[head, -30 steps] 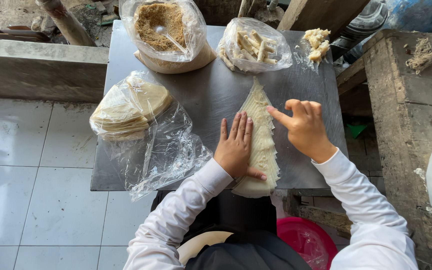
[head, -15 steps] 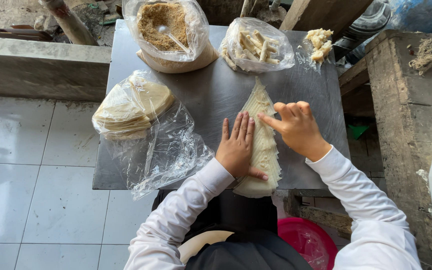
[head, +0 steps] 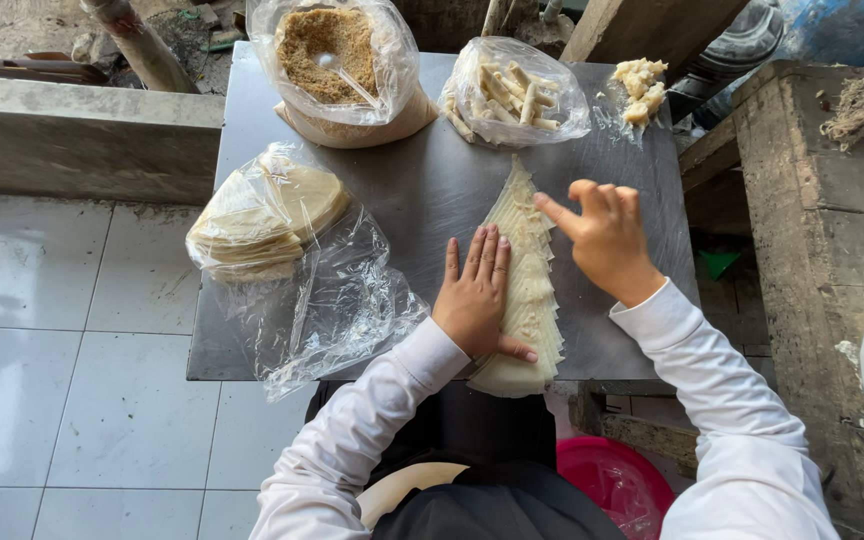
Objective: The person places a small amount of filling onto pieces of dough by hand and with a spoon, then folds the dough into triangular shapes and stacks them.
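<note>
A fanned row of thin pale wrapper sheets (head: 529, 262) lies on the grey metal table (head: 422, 190), running from the near edge toward the middle. My left hand (head: 477, 295) presses flat on the left side of the sheets, fingers apart, thumb across the lower part. My right hand (head: 607, 238) hovers over the row's right edge with the index finger pointing at a sheet and the other fingers curled; it holds nothing I can see.
A plastic bag of round pale wrappers (head: 267, 212) lies at the table's left. A bag of brown crumbs with a spoon (head: 337, 60), a bag of rolled sticks (head: 512, 92) and pale lumps (head: 640, 88) sit at the far edge. A red basin (head: 617, 485) stands below.
My right hand has shifted slightly down and left along the sheets, its index finger now pointing at the row's edge. My left hand stays pressed in place.
</note>
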